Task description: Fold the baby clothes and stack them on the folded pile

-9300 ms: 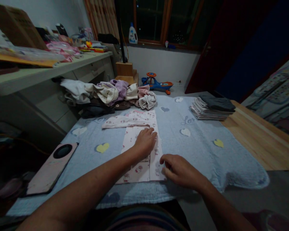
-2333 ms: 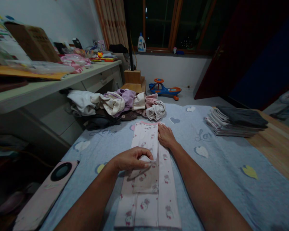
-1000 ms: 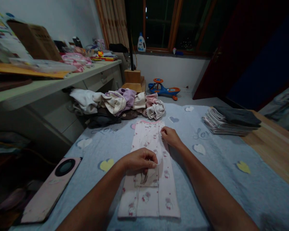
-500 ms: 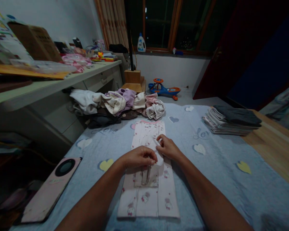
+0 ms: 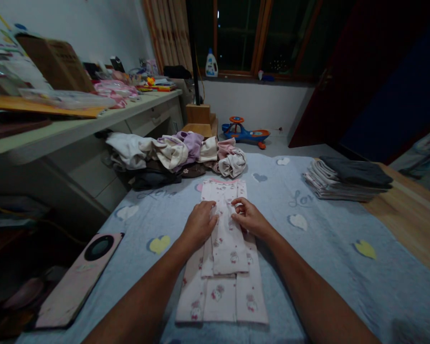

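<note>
A pale pink baby garment with a cartoon cat print lies lengthwise on a light blue blanket. A folded layer of the same cloth sits on top of it. My left hand rests palm down on the upper left of that layer. My right hand is just beside it, with curled fingers pinching the cloth at the upper right of the layer. The two hands nearly touch. The cloth under them is hidden.
A heap of crumpled clothes lies at the blanket's far edge, and a folded stack of clothes sits on its right. A pink flat case lies at the left edge. A white desk with clutter runs along the left. A toy ride-on car stands on the floor beyond.
The loose layer has turned over, so its printed side now faces up. Both hands have moved up the garment and closer together, and my left hand has moved right.
</note>
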